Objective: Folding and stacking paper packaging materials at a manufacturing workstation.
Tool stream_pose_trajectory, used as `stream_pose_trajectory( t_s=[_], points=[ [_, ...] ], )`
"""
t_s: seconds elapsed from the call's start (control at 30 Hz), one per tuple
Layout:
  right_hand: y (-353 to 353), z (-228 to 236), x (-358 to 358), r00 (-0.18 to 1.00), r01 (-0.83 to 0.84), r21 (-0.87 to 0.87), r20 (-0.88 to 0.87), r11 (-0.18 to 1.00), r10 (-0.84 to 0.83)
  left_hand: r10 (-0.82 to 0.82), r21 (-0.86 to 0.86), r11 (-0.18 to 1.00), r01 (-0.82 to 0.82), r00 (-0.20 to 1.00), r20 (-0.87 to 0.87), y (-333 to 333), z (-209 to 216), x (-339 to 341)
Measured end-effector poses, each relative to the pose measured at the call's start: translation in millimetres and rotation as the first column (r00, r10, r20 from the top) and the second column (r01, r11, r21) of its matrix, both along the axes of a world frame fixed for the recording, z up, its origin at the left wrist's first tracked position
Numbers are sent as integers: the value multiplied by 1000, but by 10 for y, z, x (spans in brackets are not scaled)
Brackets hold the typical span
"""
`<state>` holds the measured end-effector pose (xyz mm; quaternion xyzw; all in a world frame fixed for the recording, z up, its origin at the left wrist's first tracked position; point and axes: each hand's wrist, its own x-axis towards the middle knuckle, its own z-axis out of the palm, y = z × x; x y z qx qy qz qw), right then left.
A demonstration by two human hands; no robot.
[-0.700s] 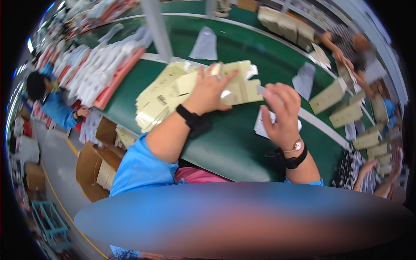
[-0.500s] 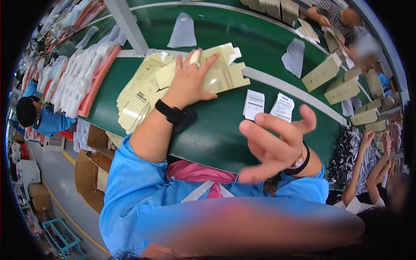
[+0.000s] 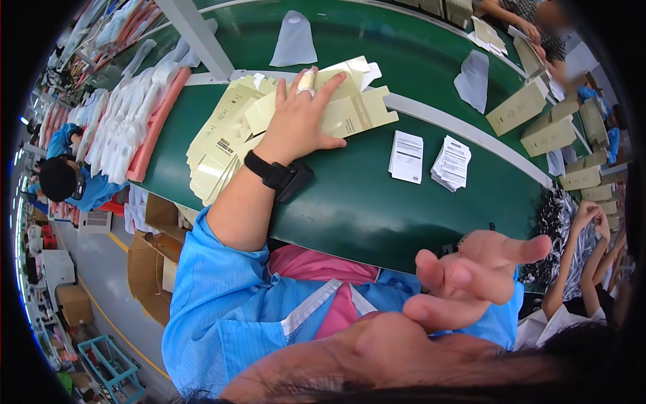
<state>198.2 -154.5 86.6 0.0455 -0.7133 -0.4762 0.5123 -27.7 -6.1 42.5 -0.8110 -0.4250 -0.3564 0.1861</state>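
Observation:
My left hand (image 3: pixel 298 121) lies with spread fingers on a fanned pile of flat, pale yellow folding cartons (image 3: pixel 222 128). White tape wraps one of its fingers, and a black band with a dark block is on that wrist. My right hand (image 3: pixel 471 279) is raised close to the camera, above the near edge of the green worktable (image 3: pixel 350 209). Its fingers are apart and loosely bent, with nothing visible in them. Beyond it lie two small stacks of white printed leaflets, a left stack (image 3: pixel 407 158) and a right stack (image 3: pixel 452 163).
A white rail (image 3: pixel 464 128) crosses behind the leaflets. Past it, translucent bags (image 3: pixel 294 40) lie on a green belt. Standing cartons (image 3: pixel 517 108) are at the right, near other people's hands. Wrapped white items fill a pink tray (image 3: pixel 158 124) at left. Open cardboard boxes (image 3: pixel 149 276) stand below.
My right hand has moved nearer to me and to the right, away from the leaflet stacks. My left hand stays on the cartons. The whole view has shifted slightly.

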Motion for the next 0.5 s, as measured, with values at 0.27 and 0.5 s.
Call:
stream_pose_trajectory(
  t_s=[0.27,0.5],
  points=[
    [-35,57,-57,997,-3,-22,81,1000,5,18,4,1000,-18,999,33,-25,-17,-35],
    [24,-24,-596,938,-273,-226,-277,935,208,135,-5,991,-135,989,53,-135,42,-533]
  ],
)
